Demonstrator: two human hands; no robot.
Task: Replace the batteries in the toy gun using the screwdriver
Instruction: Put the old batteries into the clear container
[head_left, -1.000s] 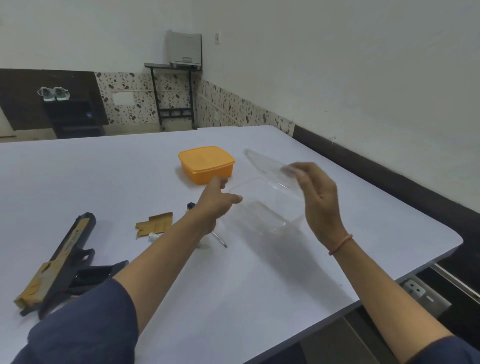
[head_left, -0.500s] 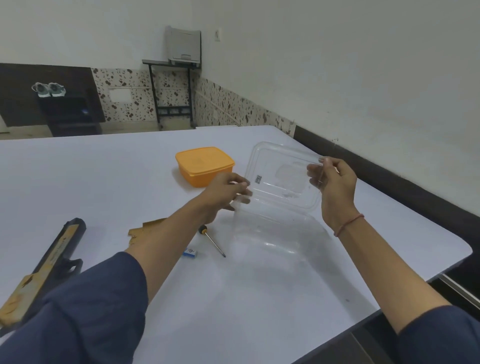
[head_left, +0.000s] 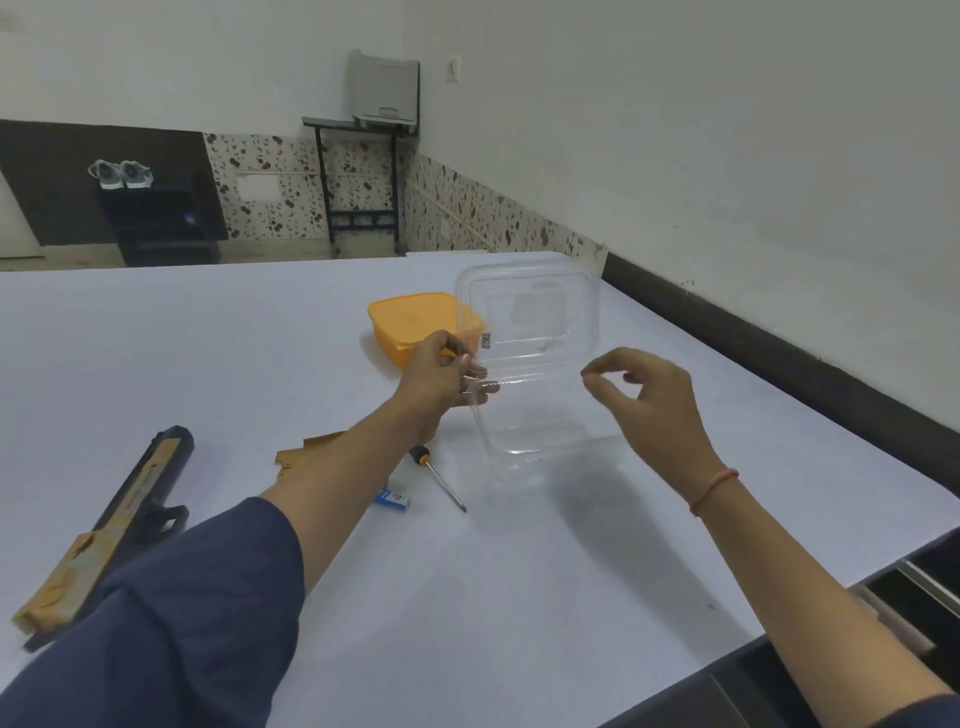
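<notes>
One toy gun (head_left: 119, 525), black with gold panels, lies flat on the bench (head_left: 519, 597), well left of the clear hinged container (head_left: 530, 431), and no hand is on it. Between the two lie a gold cover piece (head_left: 304, 452), a screwdriver (head_left: 439, 475) and a small blue-and-white packet (head_left: 393, 500), all just left of the container. The container's lid (head_left: 530, 312) stands upright. The left hand (head_left: 439, 371) has its fingers pinched on the container's left rim by the hinge. The right hand (head_left: 649, 400) hovers at the container's right side, fingers loosely curled and apart, gripping nothing I can make out. Behind the container sits a closed orange box (head_left: 410, 325).

I'd say the step is getting the container open; whether it holds anything I can't tell. The left pinch should steady that flimsy base against skidding. The lid wants laying fully back so it can't spring shut before the free right hand reaches in.
</notes>
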